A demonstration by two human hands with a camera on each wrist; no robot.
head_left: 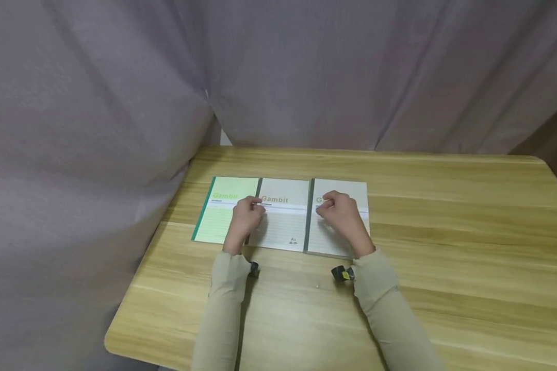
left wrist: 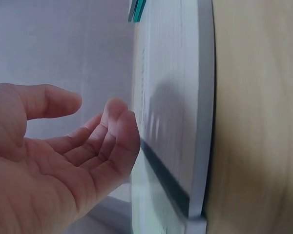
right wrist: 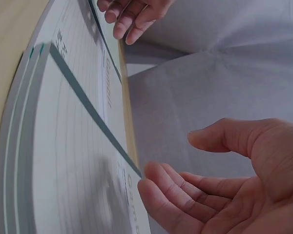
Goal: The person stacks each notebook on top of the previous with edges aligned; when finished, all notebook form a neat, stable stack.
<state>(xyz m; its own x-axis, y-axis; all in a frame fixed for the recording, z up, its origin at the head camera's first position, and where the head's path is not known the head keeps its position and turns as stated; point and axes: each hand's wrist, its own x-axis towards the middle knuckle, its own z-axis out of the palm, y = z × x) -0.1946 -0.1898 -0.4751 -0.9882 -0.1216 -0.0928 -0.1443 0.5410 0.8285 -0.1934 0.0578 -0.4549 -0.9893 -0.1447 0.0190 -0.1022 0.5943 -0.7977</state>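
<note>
Three A5-style "Gambit" covers lie side by side on the table: a green notebook (head_left: 225,226) at left, a white notebook (head_left: 278,226) with a dark spine in the middle, and a white-topped stack of notebooks (head_left: 325,242) at right. Layered edges of that stack (right wrist: 27,146) show in the right wrist view. My left hand (head_left: 247,219) hovers over the seam between green and middle notebooks, fingers loosely bent, nothing in its grasp (left wrist: 88,161). Over the right stack, my right hand (head_left: 345,216) is held the same way, thumb apart from the fingers and holding nothing.
The wooden table (head_left: 469,247) extends far to the right of the notebooks. Grey curtains (head_left: 306,77) hang behind it and along its left side. A black wrist camera (head_left: 341,273) sits at the right cuff, close above the tabletop.
</note>
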